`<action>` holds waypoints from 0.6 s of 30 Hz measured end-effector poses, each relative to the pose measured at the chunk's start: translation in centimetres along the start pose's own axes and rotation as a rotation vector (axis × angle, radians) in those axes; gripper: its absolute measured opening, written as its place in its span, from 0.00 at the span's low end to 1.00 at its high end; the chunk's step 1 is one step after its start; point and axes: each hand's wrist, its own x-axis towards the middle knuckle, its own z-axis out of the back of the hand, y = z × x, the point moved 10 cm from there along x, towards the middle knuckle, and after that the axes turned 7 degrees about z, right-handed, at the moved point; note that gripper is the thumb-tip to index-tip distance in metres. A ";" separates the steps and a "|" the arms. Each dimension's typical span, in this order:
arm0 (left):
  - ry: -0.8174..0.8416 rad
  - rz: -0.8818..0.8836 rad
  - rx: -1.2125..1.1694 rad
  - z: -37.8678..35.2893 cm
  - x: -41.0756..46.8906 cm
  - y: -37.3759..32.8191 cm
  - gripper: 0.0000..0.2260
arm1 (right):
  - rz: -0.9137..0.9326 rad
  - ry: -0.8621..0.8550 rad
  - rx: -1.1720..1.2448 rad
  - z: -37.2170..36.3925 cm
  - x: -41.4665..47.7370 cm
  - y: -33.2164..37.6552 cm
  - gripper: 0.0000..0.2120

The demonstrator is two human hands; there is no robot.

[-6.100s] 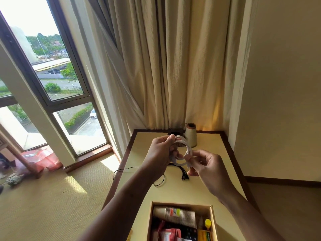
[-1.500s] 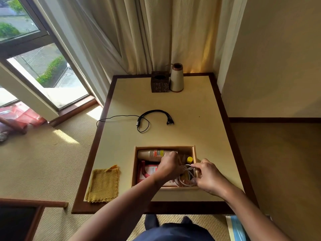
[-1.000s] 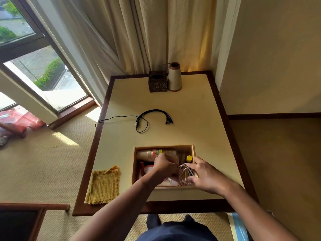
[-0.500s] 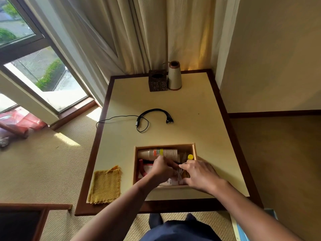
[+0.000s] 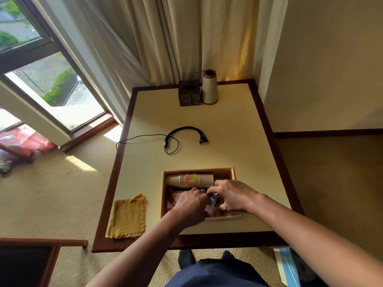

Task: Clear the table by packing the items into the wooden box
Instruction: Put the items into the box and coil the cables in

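Note:
The open wooden box [image 5: 163, 195] sits on the near part of the cream table [image 5: 232, 146]. A stack of paper cups [image 5: 190, 180] lies along its far side, with red and white items under my hands. Both hands are down inside the box. My left hand [image 5: 190, 206] and my right hand [image 5: 234, 195] meet over a coiled white cable [image 5: 215, 199], with fingers curled round it; only a sliver of the coil shows between them. A black multi-plug cable [image 5: 182, 134] lies loose mid-table. A yellow cloth [image 5: 127, 217] lies left of the box.
A dark square holder [image 5: 189, 96] and a cream cone-shaped spool [image 5: 209, 89] stand at the table's far edge by the curtain. The black cable's thin end hangs over the left table edge. A wall runs along the right, with a window at left.
The white coil was held up in the air, then brought down into the box. Over the last second both hands have closed in over it and pushed it lower.

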 end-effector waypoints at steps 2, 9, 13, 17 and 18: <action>0.003 -0.020 0.040 0.2 -0.1 -0.4 0.14 | 0.019 0.021 -0.049 -0.1 0.1 0.4 0.22; 0.044 -0.030 -0.020 0.0 -0.2 0.2 0.14 | 0.090 0.010 -0.203 0.0 0.1 2.0 0.11; 0.010 -0.035 -0.047 0.2 -0.3 0.2 0.14 | 0.082 0.033 -0.117 0.0 -0.2 1.1 0.17; -0.004 -0.029 -0.078 0.2 -0.2 0.5 0.14 | 0.119 0.123 -0.163 -0.2 -0.6 0.7 0.28; -0.008 -0.026 -0.085 0.3 -0.1 0.6 0.13 | 0.156 0.087 -0.235 0.1 -0.7 1.2 0.27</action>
